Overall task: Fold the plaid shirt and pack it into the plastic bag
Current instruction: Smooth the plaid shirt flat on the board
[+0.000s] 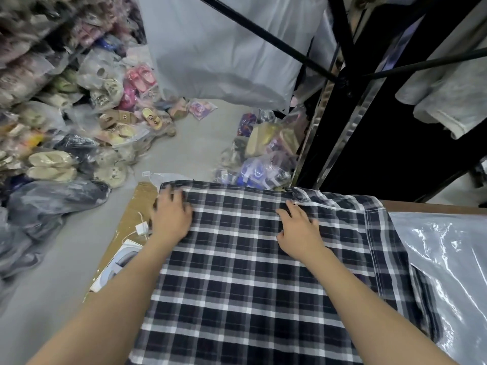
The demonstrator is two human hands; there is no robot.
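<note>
A black-and-white plaid shirt [237,280] lies spread flat on a brown table, its far edge toward the floor. My left hand [172,214] rests palm down on the shirt's far left corner with fingers spread. Near the far edge, right of the middle, my right hand [299,227] presses flat on the cloth beside a fold line. A part of the shirt with a hemmed edge [369,233] lies to the right. Partly under that right side sits a clear plastic bag [448,272], flat on the table.
A strip of the brown table [134,214] shows at the left with a white tag on a string [141,229] and a white printed sheet [116,267]. Bagged slippers and shoes [79,127] pile on the grey floor. A black metal rack [369,101] stands at the right.
</note>
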